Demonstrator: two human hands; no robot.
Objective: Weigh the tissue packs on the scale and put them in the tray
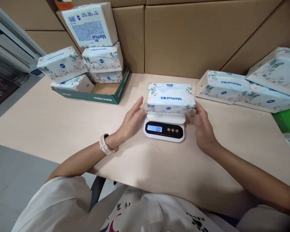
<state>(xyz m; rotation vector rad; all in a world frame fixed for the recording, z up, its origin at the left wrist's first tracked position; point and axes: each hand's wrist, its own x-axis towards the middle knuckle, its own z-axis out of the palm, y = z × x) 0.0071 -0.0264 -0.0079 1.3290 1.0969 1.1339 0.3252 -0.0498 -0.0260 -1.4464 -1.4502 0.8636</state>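
Note:
A white floral tissue pack (169, 96) rests on, or is just above, the plate of a small white kitchen scale (164, 138); a gap cannot be made out. The scale's lit display reads 0.0. My left hand (131, 124), with a pale watch on the wrist, is at the pack's left side, fingers stretched out and a little apart from it. On the other side is my right hand (205, 130), its fingers extended and a fingertip at the pack's right corner, seemingly touching it. Some fingers of both hands are blurred or partly hidden.
At the back left, a green-edged cardboard tray (91, 98) carries several stacked tissue packs (102, 58). More tissue packs (229, 85) lie at the right, near a green item (287, 119). Cardboard boxes (195, 38) wall off the table's (82, 129) far edge.

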